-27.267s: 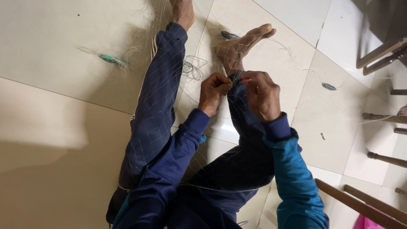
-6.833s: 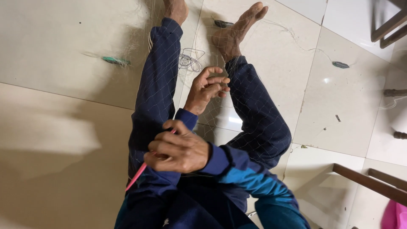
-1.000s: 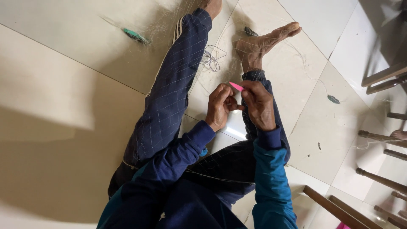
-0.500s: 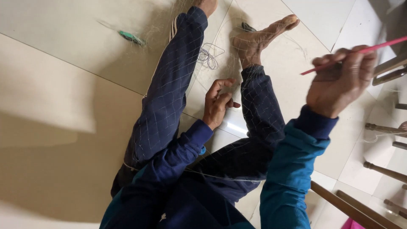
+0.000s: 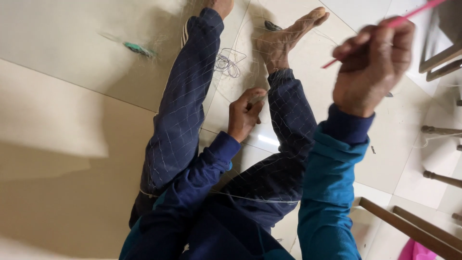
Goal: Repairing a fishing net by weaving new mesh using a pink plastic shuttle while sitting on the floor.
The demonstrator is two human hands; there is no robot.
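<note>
Head view: seated on the tiled floor [image 5: 62, 110], a person stretches fine netting [image 5: 288, 120] over both legs; the left hand [image 5: 244, 113] pinches mesh beside the knee while the right hand [image 5: 373, 65], raised above it, grips a pink netting needle [image 5: 399, 20], drawing line taut.

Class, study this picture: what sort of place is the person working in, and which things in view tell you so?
Probably an indoor room of a home or small workshop. The person sits on a glossy tiled floor, wooden furniture legs stand at the right, and a fine net lies over the person's legs.
</note>
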